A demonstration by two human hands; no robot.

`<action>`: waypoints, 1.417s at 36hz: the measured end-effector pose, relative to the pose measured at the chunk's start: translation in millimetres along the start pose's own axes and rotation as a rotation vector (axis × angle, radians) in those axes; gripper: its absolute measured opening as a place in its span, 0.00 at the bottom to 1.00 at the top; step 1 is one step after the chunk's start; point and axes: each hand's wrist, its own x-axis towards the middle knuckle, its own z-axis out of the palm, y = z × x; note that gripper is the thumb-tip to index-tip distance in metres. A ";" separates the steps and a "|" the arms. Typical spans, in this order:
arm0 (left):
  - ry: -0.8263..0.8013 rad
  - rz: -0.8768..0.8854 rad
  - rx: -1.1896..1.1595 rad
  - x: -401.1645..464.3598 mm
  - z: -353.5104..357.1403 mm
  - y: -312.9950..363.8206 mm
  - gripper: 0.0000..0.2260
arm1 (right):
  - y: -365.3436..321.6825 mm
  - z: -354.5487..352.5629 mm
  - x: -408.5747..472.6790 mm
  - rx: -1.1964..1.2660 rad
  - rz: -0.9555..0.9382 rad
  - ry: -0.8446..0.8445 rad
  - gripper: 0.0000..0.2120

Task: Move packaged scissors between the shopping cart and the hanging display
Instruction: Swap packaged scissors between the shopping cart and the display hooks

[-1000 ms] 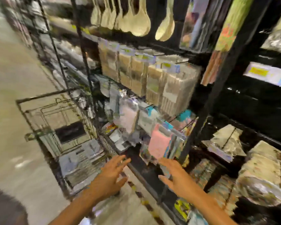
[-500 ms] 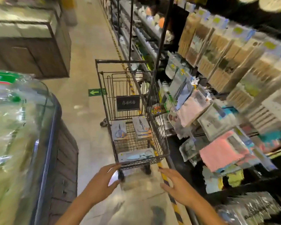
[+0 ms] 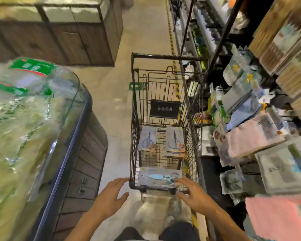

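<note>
We're at the shopping cart [image 3: 165, 119], both hands spread and carrying nothing: left hand [image 3: 111, 197], right hand [image 3: 193, 193] just over the nearest packaged scissors [image 3: 161, 177]; two more packs [image 3: 162, 141] lie behind, none hung on the display [image 3: 250, 129] yet

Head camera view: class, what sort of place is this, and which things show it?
Most likely a shop aisle: a wire shopping cart holding packaged scissors, and packaged goods hanging on a display rack to the right.

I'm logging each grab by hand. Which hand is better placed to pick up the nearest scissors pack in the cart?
Right. The right hand already reaches over the near pack of scissors, open; the left hand sits outside the cart's corner.
</note>
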 end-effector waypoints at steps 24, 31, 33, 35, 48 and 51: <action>-0.232 -0.204 -0.184 166.1 104.7 59.8 0.25 | 120.1 -0.7 156.8 0.051 0.212 -0.208 0.20; -0.274 -0.191 -0.200 216.8 148.5 13.7 0.33 | 147.9 53.1 214.5 -0.074 0.246 -0.235 0.25; -0.285 -0.191 -0.200 227.0 163.6 -6.0 0.31 | 158.0 72.5 230.0 -0.093 0.258 -0.228 0.25; -0.299 -0.205 -0.191 235.8 176.3 -22.0 0.29 | 170.1 90.1 245.6 -0.054 0.241 -0.183 0.27; -0.311 -0.244 -0.127 239.2 195.0 -34.8 0.20 | 190.1 128.9 284.4 -0.202 -0.040 0.125 0.36; -0.323 -0.251 -0.128 238.5 192.2 -32.6 0.21 | 188.5 124.4 284.5 -0.233 0.024 0.067 0.33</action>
